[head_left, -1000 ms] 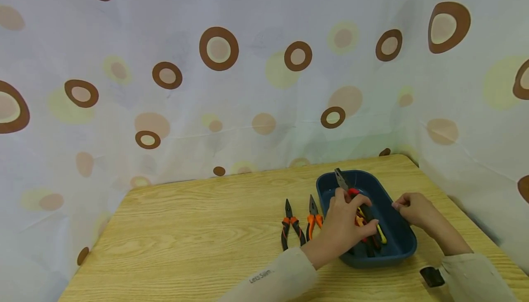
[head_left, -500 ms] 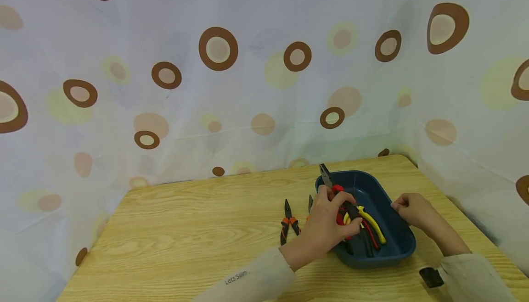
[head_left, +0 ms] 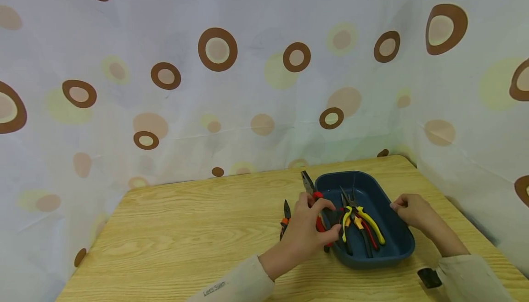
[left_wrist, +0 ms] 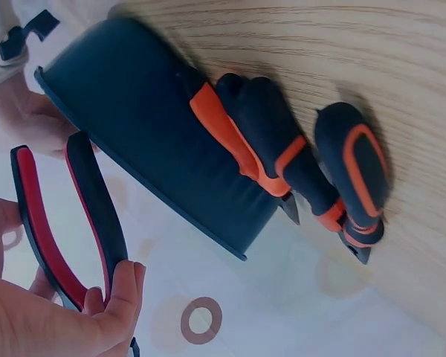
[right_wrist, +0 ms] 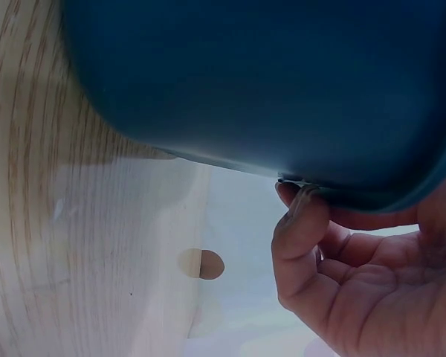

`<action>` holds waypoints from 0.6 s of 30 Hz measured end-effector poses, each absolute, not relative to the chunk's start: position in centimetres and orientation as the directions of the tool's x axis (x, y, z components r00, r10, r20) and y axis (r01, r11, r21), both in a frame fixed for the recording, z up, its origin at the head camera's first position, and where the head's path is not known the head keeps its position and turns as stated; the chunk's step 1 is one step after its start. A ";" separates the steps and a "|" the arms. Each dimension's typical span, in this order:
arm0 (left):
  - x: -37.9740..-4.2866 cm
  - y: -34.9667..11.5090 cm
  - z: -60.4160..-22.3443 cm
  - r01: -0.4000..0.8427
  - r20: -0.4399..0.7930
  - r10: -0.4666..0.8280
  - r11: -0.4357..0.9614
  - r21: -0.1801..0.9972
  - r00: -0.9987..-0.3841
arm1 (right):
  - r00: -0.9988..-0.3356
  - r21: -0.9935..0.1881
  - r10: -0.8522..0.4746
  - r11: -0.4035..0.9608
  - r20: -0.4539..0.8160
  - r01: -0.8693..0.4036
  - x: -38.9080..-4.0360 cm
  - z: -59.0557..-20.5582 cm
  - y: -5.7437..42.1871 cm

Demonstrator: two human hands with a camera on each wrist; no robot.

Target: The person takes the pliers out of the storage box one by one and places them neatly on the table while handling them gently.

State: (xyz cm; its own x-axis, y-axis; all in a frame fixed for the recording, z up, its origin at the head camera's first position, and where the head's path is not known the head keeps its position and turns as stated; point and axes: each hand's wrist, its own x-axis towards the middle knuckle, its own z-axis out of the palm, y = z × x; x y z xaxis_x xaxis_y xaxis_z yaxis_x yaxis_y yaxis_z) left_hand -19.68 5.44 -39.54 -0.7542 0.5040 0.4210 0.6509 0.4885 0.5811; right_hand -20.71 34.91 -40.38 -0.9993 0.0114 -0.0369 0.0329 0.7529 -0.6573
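Note:
My left hand [head_left: 303,228] grips red-and-black pliers [head_left: 307,182] near their pivot, at the left edge of a dark blue bin [head_left: 388,237]. In the left wrist view the handles of these pliers [left_wrist: 108,216] point away from the palm, spread apart. Thumb and fingers of my right hand [head_left: 415,210] pinch the bin's right rim. Closer up in the right wrist view, the right hand [right_wrist: 364,275] has its fingertips at the rim. Inside the bin lie several pliers, among them a yellow-handled pair [head_left: 372,224].
Left of the bin, black-and-orange pliers [head_left: 285,221] lie on the wooden table [head_left: 198,228], partly behind my left hand. Orange-handled pliers [left_wrist: 223,134] beside them show in the left wrist view. A patterned curtain [head_left: 248,95] borders the table's back and right sides.
My left hand has carried the red-and-black pliers leftward from over the bin to its left edge, uncovering the pliers inside. My right hand stays at the rim.

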 end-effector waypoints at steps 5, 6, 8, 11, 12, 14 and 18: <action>-20.0 4.2 -39.7 0.656 0.437 0.492 0.510 0.557 -0.753 | -0.999 -0.647 0.018 0.762 -0.031 0.034 -20.8 -40.4 35.0; -20.1 4.0 -39.8 0.658 0.441 0.490 0.511 0.553 -0.752 | -0.999 -0.649 0.019 0.760 -0.034 0.036 -20.9 -40.4 35.0; -20.3 3.4 -39.9 0.654 0.438 0.488 0.514 0.556 -0.755 | -0.999 -0.650 0.025 0.758 -0.041 0.045 -20.9 -40.2 34.9; -20.6 2.4 -40.0 0.639 0.422 0.482 0.525 0.562 -0.768 | -0.999 -0.652 0.027 0.756 -0.045 0.050 -20.9 -40.2 34.9; -20.7 2.1 -40.0 0.632 0.415 0.479 0.533 0.562 -0.773 | -0.998 -0.654 0.028 0.755 -0.047 0.052 -20.9 -40.2 34.8; -20.8 1.4 -40.0 0.620 0.405 0.471 0.544 0.566 -0.783 | -0.998 -0.654 0.030 0.755 -0.048 0.054 -20.9 -40.2 34.8; -21.3 0.0 -40.2 0.594 0.391 0.448 0.577 0.561 -0.804 | -0.998 -0.653 0.030 0.755 -0.046 0.053 -20.9 -40.2 34.8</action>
